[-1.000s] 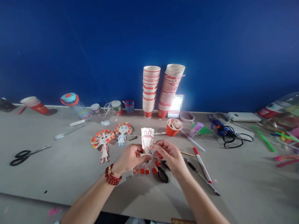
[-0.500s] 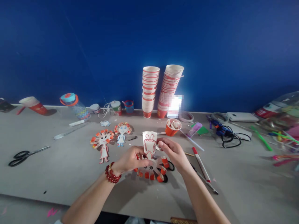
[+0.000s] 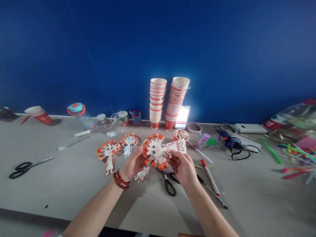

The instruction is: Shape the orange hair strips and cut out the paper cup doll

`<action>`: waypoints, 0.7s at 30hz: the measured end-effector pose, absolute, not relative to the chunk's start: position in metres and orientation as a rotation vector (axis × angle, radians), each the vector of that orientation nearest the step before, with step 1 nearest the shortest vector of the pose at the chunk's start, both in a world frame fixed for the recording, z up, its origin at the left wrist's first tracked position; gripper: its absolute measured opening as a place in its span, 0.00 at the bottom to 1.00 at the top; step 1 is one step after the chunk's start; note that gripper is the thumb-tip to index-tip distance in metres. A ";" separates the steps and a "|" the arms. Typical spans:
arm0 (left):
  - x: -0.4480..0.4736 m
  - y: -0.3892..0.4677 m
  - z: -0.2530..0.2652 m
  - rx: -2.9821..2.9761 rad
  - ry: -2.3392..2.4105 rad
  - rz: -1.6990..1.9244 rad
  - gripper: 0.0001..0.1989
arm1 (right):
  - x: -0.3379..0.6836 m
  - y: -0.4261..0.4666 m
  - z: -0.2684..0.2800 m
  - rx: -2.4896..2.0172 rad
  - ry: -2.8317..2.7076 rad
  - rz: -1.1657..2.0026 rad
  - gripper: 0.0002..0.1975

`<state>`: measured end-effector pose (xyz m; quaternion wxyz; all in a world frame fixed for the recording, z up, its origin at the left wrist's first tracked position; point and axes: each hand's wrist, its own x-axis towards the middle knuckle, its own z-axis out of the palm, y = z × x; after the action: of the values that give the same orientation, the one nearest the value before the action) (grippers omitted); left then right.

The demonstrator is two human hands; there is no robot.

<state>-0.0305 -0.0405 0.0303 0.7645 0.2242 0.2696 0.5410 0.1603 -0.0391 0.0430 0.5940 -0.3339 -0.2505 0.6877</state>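
Observation:
My left hand [image 3: 134, 163] grips the edge of a paper doll head [image 3: 155, 149], a white disc with a drawn face and curled orange-tipped strips around it. Between the fingers of my right hand [image 3: 184, 168] is a paper doll body [image 3: 176, 147], with a dress and legs outlined in red. The body lies sideways against the head; whether the two are joined I cannot tell. Below my hands a small cut-out figure [image 3: 142, 174] and black-handled scissors [image 3: 170, 186] rest on the table. Two finished-looking dolls, one red [image 3: 110, 163] and one blue [image 3: 128, 150], lie to the left.
Two tall stacks of paper cups [image 3: 157, 105] stand by the blue wall, near an orange cup of scraps [image 3: 181, 135]. A red marker [image 3: 209, 177] and a pen [image 3: 217, 196] lie right. Further off are a glue gun [image 3: 233, 141] and another pair of scissors [image 3: 24, 168].
The head has been raised from the table and turned so its face shows. The body has swung from upright to sideways at the right of the head. Scissors and a cut-out underneath are now uncovered.

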 end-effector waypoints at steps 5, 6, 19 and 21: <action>-0.025 -0.042 0.030 0.587 0.722 1.252 0.11 | 0.159 -0.041 0.046 -0.761 -0.591 1.654 0.11; -0.027 -0.042 0.031 0.593 0.719 1.267 0.11 | 0.162 -0.040 0.049 -0.772 -0.592 1.672 0.14; -0.045 -0.041 0.037 0.940 0.888 1.068 0.23 | 0.196 -0.034 0.060 -0.970 -1.608 1.899 0.14; -0.046 -0.040 0.040 0.927 0.855 1.082 0.21 | 0.196 -0.035 0.057 -0.991 -1.709 1.833 0.14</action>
<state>-0.0464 -0.0405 0.0404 0.6743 0.4118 0.3801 0.4809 0.1959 -0.0353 0.0569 0.2216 -0.3584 -0.6183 0.6634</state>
